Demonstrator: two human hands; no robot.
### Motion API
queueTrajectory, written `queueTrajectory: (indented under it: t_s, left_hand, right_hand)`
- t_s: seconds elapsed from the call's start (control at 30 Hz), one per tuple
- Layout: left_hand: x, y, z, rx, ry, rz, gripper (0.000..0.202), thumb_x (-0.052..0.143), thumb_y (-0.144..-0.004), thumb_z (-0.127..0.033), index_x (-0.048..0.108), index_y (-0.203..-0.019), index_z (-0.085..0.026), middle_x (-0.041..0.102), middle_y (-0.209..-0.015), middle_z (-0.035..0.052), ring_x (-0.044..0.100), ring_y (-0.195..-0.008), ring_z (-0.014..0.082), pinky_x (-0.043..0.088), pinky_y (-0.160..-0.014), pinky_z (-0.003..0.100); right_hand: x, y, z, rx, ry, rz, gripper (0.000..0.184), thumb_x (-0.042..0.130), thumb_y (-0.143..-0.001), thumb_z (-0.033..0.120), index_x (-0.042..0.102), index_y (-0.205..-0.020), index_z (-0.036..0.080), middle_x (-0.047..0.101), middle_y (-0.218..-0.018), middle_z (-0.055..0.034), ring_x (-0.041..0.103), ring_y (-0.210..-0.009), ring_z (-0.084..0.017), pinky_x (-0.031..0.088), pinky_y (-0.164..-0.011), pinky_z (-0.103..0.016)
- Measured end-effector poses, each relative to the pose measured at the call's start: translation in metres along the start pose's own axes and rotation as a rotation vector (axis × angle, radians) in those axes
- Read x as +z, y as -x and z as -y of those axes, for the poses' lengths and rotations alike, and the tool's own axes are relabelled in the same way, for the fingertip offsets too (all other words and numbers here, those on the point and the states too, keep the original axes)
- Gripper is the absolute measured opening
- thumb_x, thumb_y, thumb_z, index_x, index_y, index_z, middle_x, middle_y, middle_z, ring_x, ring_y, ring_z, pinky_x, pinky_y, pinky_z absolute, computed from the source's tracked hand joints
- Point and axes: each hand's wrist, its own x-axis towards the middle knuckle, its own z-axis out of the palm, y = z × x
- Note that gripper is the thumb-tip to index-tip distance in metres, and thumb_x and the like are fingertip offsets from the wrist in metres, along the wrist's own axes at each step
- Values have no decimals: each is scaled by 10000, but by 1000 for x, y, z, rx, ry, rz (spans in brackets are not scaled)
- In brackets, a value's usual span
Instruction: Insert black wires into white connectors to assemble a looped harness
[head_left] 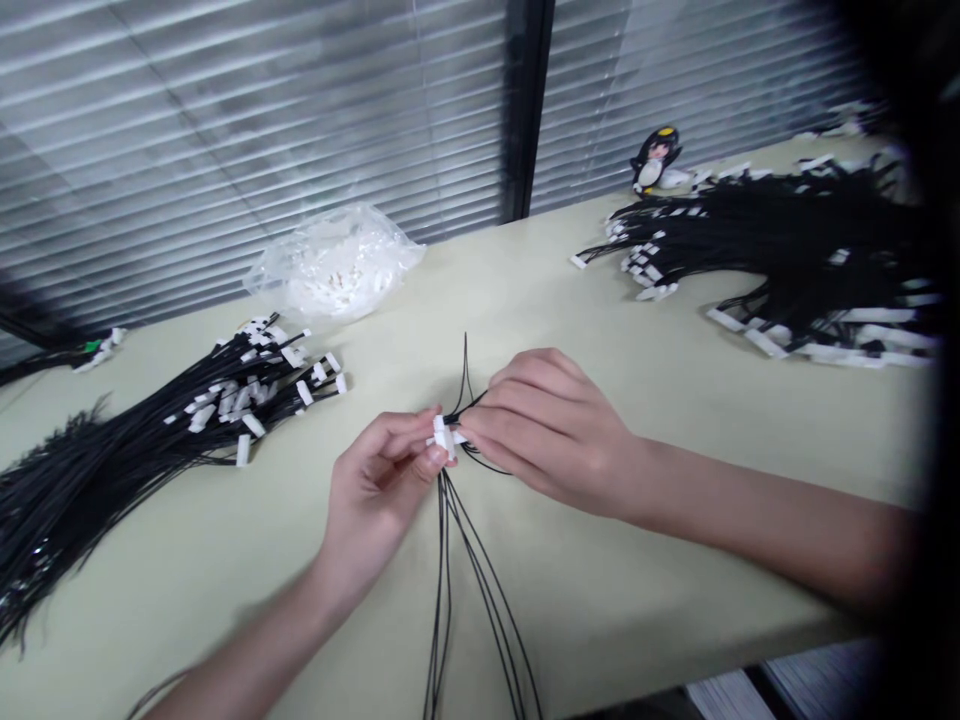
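A white plastic connector [445, 438] is pinched between the thumb and fingers of my left hand [382, 470]. Close against its right side, my right hand [551, 425] has its fingers closed round thin black wires that run to the connector; its fingertips are partly hidden. Several long black wires [480, 570] hang from below the connector toward the table's front edge. One thin wire loop [465, 365] sticks up behind the hands. Both hands are held over the middle of the pale table [375, 630].
To the left lies a bundle of black wires [135, 455] with white connectors. A clear plastic bag [337, 265] of small white parts sits at the back. On the right is a larger pile of wired connectors [787, 235], with a penguin figure [655, 160] behind it. Window blinds [262, 110] border the table.
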Motion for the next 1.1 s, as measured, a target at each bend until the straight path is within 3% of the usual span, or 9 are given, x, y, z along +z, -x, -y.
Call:
queueTrajectory:
  t_s: [0.13, 0.27, 0.37, 0.43, 0.53, 0.63, 0.73, 1.1]
  left_hand:
    - [3, -1, -4, -71, 24, 161, 173, 541, -845, -168, 507, -1011, -202, 658, -904, 55, 591, -862, 162, 434, -759, 272]
    - [5, -3, -5, -146, 31, 211, 216, 494, -872, -175, 448, -1080, -205, 622, -863, 44, 565, -820, 145, 418, -750, 264]
    - [4, -5, -4, -175, 82, 193, 201, 509, -862, -183, 486, -1061, -203, 603, -853, 39, 558, -798, 145, 417, -745, 270]
    - [2, -6, -4, -214, 155, 157, 190, 539, -841, -185, 523, -1029, -205, 599, -853, 34, 560, -800, 147, 422, -749, 273]
    - [-1, -9, -4, -303, 293, 71, 228, 589, -798, -156, 553, -1015, -216, 596, -836, 12, 557, -751, 113, 438, -720, 230]
    - [-6, -12, -1, -345, 412, 8, 269, 603, -782, -120, 561, -1033, -210, 589, -815, 4, 556, -704, 81, 452, -663, 173]
    - [-12, -16, 3, -359, 491, -26, 300, 592, -783, -74, 550, -1055, -194, 592, -806, 9, 571, -682, 74, 475, -641, 158]
    - [-5, -6, -2, -490, 679, -60, 324, 536, -782, 26, 554, -1032, -178, 623, -813, 19, 613, -688, 55, 519, -657, 138]
  right_hand:
    - [6, 3, -3, -28, 38, 34, 125, 508, -825, 245, 548, -918, 170, 513, -830, 1, 399, -891, -46, 305, -837, -222]
    - [9, 3, -5, -62, 89, 61, 151, 513, -820, 254, 547, -953, 189, 526, -876, 14, 408, -910, -55, 317, -853, -241]
    - [6, 2, -5, -38, 136, 57, 226, 529, -809, 247, 531, -1034, 230, 534, -956, 29, 419, -970, -71, 334, -900, -269]
    - [2, 1, -3, -44, 149, -11, 245, 553, -794, 244, 528, -1038, 239, 527, -1013, 39, 420, -1014, -77, 342, -918, -275]
    - [-3, 1, 1, -152, 127, -97, 217, 585, -774, 253, 541, -983, 213, 516, -1030, 45, 434, -1015, -70, 364, -863, -246]
    - [-3, 1, 5, -290, 138, 21, 207, 542, -812, 276, 542, -995, 181, 511, -1039, 20, 459, -979, -58, 374, -830, -238]
    - [2, 2, 6, -323, 150, 107, 208, 484, -851, 270, 528, -1027, 169, 514, -1038, 0, 464, -971, -48, 373, -859, -249]
    - [6, 6, 5, -260, 57, 50, 186, 526, -819, 260, 535, -999, 211, 511, -974, 37, 435, -944, -31, 373, -921, -244]
